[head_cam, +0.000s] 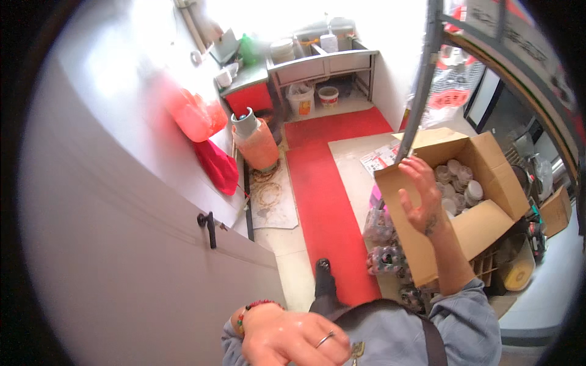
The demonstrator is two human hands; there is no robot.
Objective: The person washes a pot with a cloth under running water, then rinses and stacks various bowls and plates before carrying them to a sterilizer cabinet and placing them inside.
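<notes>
My left hand [297, 336], with a ring and a beaded bracelet, is close to the camera in front of my chest. Its back faces up, the fingers curl downward, and whatever lies under them is hidden. On the right, my right hand [422, 196] is raised with the thumb and fingers apart and nothing held. It overlaps the near flap of an open cardboard box [494, 158]; whether it touches the flap I cannot tell. Inside the box lie several pale, round lid-like pieces [458, 183]. A grey metal post [423, 82] rises just beyond my fingertips.
A red floor mat [327, 201] runs ahead to a metal sink unit [325, 66] with buckets [301, 98] beneath. An orange gas cylinder [257, 144] stands left of it. A door with a black handle [210, 229] is at my left. Plastic-wrapped bottles [384, 260] sit below the box.
</notes>
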